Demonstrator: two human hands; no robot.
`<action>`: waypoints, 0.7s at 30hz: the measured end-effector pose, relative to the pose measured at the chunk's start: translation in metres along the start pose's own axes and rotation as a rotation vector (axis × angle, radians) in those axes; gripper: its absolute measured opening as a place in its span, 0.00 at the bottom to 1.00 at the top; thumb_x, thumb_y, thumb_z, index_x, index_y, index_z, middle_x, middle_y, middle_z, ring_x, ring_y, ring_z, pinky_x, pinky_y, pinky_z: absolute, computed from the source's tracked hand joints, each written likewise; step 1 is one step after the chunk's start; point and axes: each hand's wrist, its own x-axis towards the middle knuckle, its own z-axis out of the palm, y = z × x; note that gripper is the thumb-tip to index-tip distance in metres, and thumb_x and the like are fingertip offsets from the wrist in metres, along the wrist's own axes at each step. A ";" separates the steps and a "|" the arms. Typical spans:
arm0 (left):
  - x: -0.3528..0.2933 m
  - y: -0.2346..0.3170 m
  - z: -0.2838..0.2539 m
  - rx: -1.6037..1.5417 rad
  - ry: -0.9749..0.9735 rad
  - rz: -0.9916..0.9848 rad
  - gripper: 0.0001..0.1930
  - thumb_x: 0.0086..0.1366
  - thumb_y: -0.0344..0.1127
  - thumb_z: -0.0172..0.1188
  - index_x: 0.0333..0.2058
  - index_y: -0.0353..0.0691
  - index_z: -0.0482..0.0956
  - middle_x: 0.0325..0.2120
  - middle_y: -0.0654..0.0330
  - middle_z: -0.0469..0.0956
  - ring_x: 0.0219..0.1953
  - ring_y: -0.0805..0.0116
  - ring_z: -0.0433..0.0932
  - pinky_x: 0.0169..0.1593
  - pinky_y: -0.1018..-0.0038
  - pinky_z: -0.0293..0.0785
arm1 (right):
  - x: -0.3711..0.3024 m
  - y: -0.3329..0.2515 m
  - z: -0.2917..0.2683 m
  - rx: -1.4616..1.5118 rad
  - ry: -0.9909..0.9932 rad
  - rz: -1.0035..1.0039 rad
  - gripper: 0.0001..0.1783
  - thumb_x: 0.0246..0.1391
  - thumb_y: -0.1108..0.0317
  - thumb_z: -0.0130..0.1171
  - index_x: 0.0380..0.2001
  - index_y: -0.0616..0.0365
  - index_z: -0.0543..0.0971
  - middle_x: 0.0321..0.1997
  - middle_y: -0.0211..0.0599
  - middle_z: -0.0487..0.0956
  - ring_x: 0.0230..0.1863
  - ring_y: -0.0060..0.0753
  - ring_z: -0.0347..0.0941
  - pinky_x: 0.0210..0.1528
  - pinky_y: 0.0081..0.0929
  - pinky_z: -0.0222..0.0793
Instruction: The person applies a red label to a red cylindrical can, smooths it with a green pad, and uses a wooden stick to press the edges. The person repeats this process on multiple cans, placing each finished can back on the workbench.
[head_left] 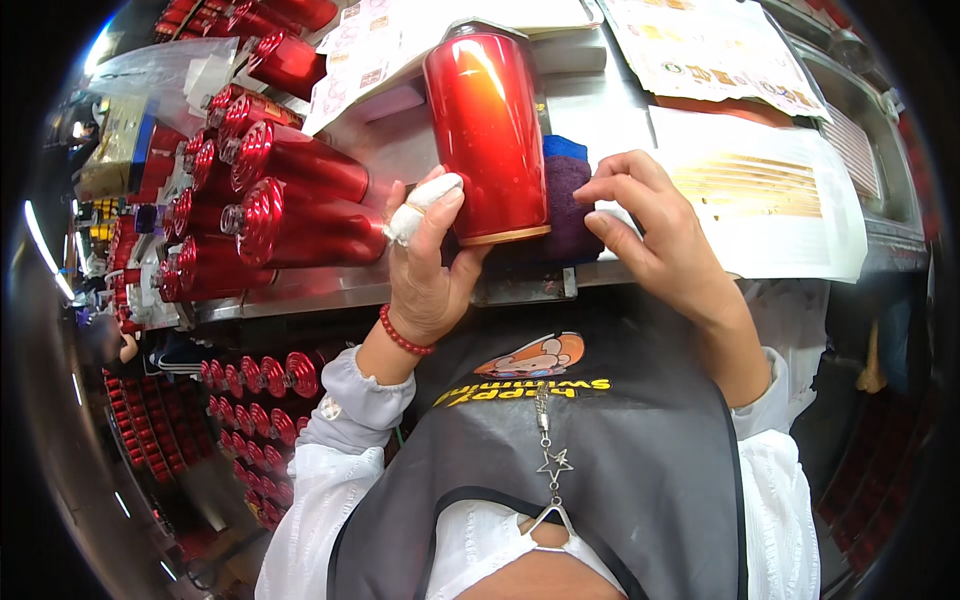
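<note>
A glossy red cylinder (pixel 487 135) with a gold-coloured rim at its near end stands tilted before me at the table's front edge. My left hand (pixel 428 245) is closed around its lower left side, thumb by the gold rim. A white wrap (pixel 425 208) held by a thin band covers one of that hand's fingers. To the right, my right hand (pixel 650 215) is apart from the cylinder, its fingers bent and spread, with nothing visible in them. Its fingertips are close to a folded dark purple cloth (pixel 568 195) with a blue part, lying beside the cylinder.
Several red cylinders with flared discs (pixel 300 222) lie at the left of the table. Sheets with gold decals (pixel 770 190) and printed sheets (pixel 715 50) cover the right side. A metal sink (pixel 850 75) is at the far right. Red pieces (pixel 265 375) stand in rows below left.
</note>
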 end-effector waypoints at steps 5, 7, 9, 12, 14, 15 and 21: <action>0.007 0.017 0.008 -0.461 0.056 -0.306 0.31 0.71 0.37 0.62 0.66 0.29 0.62 0.63 0.46 0.65 0.66 0.55 0.65 0.70 0.61 0.58 | -0.008 -0.007 0.018 -0.143 0.142 -0.270 0.24 0.46 0.84 0.64 0.49 0.62 0.81 0.45 0.42 0.75 0.52 0.51 0.73 0.56 0.42 0.72; 0.008 0.016 0.009 -0.452 0.031 -0.366 0.31 0.69 0.34 0.63 0.66 0.30 0.62 0.63 0.48 0.62 0.67 0.56 0.62 0.70 0.62 0.57 | -0.011 -0.009 0.023 -0.172 0.139 -0.302 0.25 0.44 0.83 0.64 0.50 0.61 0.81 0.46 0.42 0.75 0.53 0.51 0.73 0.56 0.43 0.72; 0.010 0.017 0.007 -0.439 0.006 -0.373 0.32 0.68 0.34 0.64 0.66 0.30 0.62 0.63 0.48 0.63 0.67 0.56 0.62 0.70 0.62 0.57 | -0.013 -0.011 0.027 -0.200 0.136 -0.329 0.28 0.41 0.83 0.65 0.50 0.58 0.82 0.47 0.41 0.75 0.54 0.50 0.73 0.55 0.44 0.74; 0.013 0.018 0.008 -0.461 0.002 -0.384 0.33 0.67 0.34 0.65 0.66 0.30 0.61 0.63 0.48 0.63 0.66 0.55 0.62 0.71 0.62 0.57 | -0.013 -0.016 0.028 -0.215 0.106 -0.334 0.27 0.42 0.82 0.66 0.50 0.57 0.82 0.48 0.41 0.74 0.54 0.50 0.73 0.55 0.43 0.74; 0.015 0.018 0.008 -0.472 -0.001 -0.387 0.33 0.66 0.33 0.65 0.66 0.31 0.61 0.63 0.48 0.63 0.66 0.55 0.63 0.71 0.62 0.57 | -0.018 -0.013 0.032 -0.158 0.066 -0.266 0.34 0.40 0.87 0.64 0.54 0.52 0.84 0.54 0.42 0.76 0.60 0.54 0.71 0.64 0.47 0.69; 0.015 0.018 0.008 -0.468 -0.008 -0.387 0.33 0.66 0.33 0.65 0.66 0.31 0.61 0.63 0.47 0.63 0.66 0.55 0.63 0.71 0.61 0.57 | -0.018 -0.012 0.032 -0.161 0.066 -0.267 0.34 0.40 0.87 0.64 0.54 0.52 0.84 0.54 0.42 0.76 0.60 0.54 0.71 0.64 0.47 0.69; 0.006 0.013 0.008 -0.375 0.082 -0.232 0.26 0.66 0.31 0.65 0.60 0.31 0.68 0.58 0.47 0.70 0.62 0.53 0.67 0.67 0.59 0.61 | -0.015 -0.013 0.029 -0.189 0.100 -0.307 0.31 0.42 0.85 0.64 0.54 0.57 0.81 0.50 0.42 0.76 0.56 0.52 0.72 0.59 0.45 0.72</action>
